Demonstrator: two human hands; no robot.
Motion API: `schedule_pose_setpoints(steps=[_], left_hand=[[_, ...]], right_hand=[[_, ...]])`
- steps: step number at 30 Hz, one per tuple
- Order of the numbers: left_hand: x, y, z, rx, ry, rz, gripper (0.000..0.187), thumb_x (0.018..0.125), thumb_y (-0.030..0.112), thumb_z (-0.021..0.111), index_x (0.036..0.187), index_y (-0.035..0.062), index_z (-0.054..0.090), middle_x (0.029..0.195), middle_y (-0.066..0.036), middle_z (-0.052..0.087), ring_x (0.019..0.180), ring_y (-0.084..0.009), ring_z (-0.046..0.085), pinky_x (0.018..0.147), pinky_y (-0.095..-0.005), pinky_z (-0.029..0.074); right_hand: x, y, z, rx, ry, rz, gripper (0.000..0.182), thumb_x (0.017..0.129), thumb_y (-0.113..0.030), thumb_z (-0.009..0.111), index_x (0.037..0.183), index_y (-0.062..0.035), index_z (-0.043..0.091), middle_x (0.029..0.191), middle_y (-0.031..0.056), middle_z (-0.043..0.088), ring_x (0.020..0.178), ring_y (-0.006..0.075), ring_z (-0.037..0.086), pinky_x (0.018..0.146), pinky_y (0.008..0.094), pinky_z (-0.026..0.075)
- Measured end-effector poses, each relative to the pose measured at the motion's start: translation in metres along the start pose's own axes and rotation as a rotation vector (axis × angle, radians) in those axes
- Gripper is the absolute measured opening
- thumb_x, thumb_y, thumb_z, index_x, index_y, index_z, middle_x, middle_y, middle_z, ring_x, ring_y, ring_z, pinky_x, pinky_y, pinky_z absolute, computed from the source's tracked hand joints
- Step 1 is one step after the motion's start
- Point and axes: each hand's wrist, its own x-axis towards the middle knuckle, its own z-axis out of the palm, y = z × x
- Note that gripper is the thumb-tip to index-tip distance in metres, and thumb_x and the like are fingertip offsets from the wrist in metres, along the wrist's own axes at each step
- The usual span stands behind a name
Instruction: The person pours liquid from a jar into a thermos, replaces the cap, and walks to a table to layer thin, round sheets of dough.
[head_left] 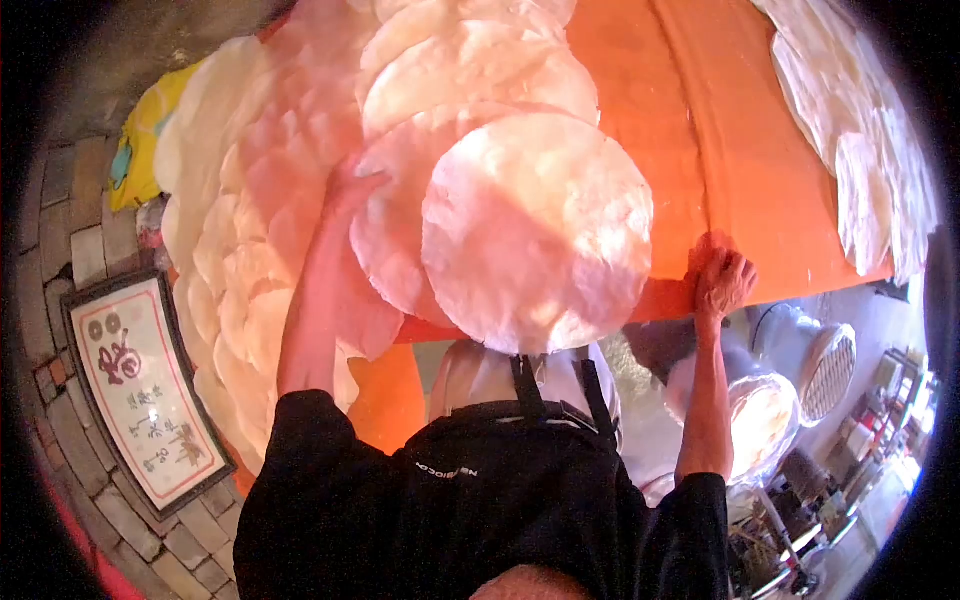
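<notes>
Orange surface (770, 225), pale sheets (480, 80) overlapping across its left. Foremost round sheet (540, 230) lies at near edge; looks thin, light, probably soft, tearable: best held by opposite rims. Left hand (350, 188) touches sheets; right hand (725, 278) curled at surface edge. Whether either pinches, cannot tell.

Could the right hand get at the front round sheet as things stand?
Likely yes: the right hand is at the near edge of the orange surface, and nothing visible blocks its way to the front round sheet.
</notes>
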Motion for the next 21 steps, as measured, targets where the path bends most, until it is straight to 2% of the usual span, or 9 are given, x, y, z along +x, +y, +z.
schedule_pose_setpoints(steps=[3,5,7,9,10,15,17,20,21], left_hand=[[-0.008,0.061,-0.025,-0.089,-0.167,0.006,0.043,0.078,0.02,0.077,0.115,0.0008,0.065,0.1,-0.005,0.068,0.092,-0.0116,0.061,0.077,-0.0274,0.05],[-0.014,0.108,-0.043,0.127,-0.11,-0.001,0.036,0.079,0.019,0.077,0.109,0.0003,0.068,0.093,-0.001,0.068,0.085,-0.0107,0.061,0.074,-0.0275,0.05],[-0.011,0.1,-0.055,0.204,-0.018,-0.03,0.031,0.08,0.018,0.076,0.104,-0.0001,0.07,0.088,0.001,0.067,0.08,-0.01,0.061,0.071,-0.0278,0.05],[0.024,0.048,-0.07,0.133,0.092,-0.065,0.027,0.081,0.017,0.075,0.101,-0.0002,0.071,0.083,0.002,0.066,0.075,-0.0094,0.059,0.068,-0.0282,0.049],[0.014,0.085,-0.067,0.026,0.098,0.01,0.03,0.081,0.02,0.075,0.101,-0.0001,0.07,0.081,0.0,0.065,0.073,-0.0095,0.057,0.067,-0.0284,0.049],[0.013,0.255,-0.116,0.766,0.253,0.331,0.03,0.086,0.027,0.071,0.104,0.0046,0.069,0.084,-0.007,0.068,0.071,-0.0112,0.057,0.066,-0.0308,0.049],[0.033,0.294,-0.124,0.463,0.214,0.346,0.029,0.087,0.026,0.069,0.106,0.0052,0.066,0.085,-0.006,0.067,0.071,-0.0119,0.058,0.065,-0.0308,0.05],[0.12,0.309,-0.142,-0.537,-0.172,0.353,0.033,0.088,0.02,0.068,0.115,0.0056,0.059,0.091,-0.002,0.065,0.077,-0.0139,0.062,0.068,-0.0283,0.053],[0.113,0.334,-0.13,-0.478,-0.106,0.429,0.029,0.087,0.019,0.067,0.112,0.0052,0.06,0.091,-0.002,0.064,0.076,-0.0131,0.061,0.067,-0.0269,0.052]], right_hand=[[0.002,0.003,0.001,-0.031,-0.013,0.016,0.019,0.092,-0.023,0.057,0.095,-0.0044,0.061,0.098,0.0191,0.061,0.095,0.0386,0.054,0.087,0.048,0.043],[0.006,-0.013,-0.008,-0.022,-0.008,0.015,0.018,0.091,-0.022,0.058,0.095,-0.0043,0.061,0.097,0.0189,0.061,0.094,0.0385,0.054,0.086,0.0478,0.043],[0.003,-0.006,-0.004,-0.016,-0.005,0.036,0.019,0.091,-0.023,0.058,0.093,-0.0043,0.061,0.096,0.0181,0.061,0.094,0.0378,0.055,0.086,0.0471,0.043],[0.003,0.002,-0.001,-0.023,-0.015,0.026,0.019,0.091,-0.023,0.058,0.093,-0.0045,0.061,0.096,0.0179,0.061,0.095,0.0373,0.055,0.086,0.0467,0.043],[0.002,0.003,0.0,-0.043,-0.034,0.046,0.019,0.091,-0.023,0.058,0.093,-0.0046,0.061,0.096,0.0178,0.061,0.095,0.0372,0.055,0.087,0.0466,0.043],[0.002,0.004,0.001,-0.029,-0.014,0.011,0.019,0.092,-0.024,0.058,0.093,-0.0049,0.061,0.097,0.0174,0.061,0.095,0.037,0.055,0.087,0.0464,0.043],[0.004,0.0,-0.002,-0.046,-0.086,0.084,0.02,0.092,-0.024,0.058,0.094,-0.0046,0.06,0.098,0.0177,0.061,0.096,0.0376,0.054,0.088,0.0466,0.043],[0.004,-0.005,-0.009,-0.017,-0.067,0.069,0.022,0.092,-0.025,0.057,0.097,-0.0041,0.06,0.099,0.0185,0.061,0.097,0.0387,0.054,0.088,0.0469,0.043],[0.005,-0.007,-0.009,0.003,-0.032,0.045,0.023,0.092,-0.026,0.057,0.098,-0.004,0.06,0.099,0.0189,0.06,0.097,0.039,0.054,0.088,0.047,0.043]])
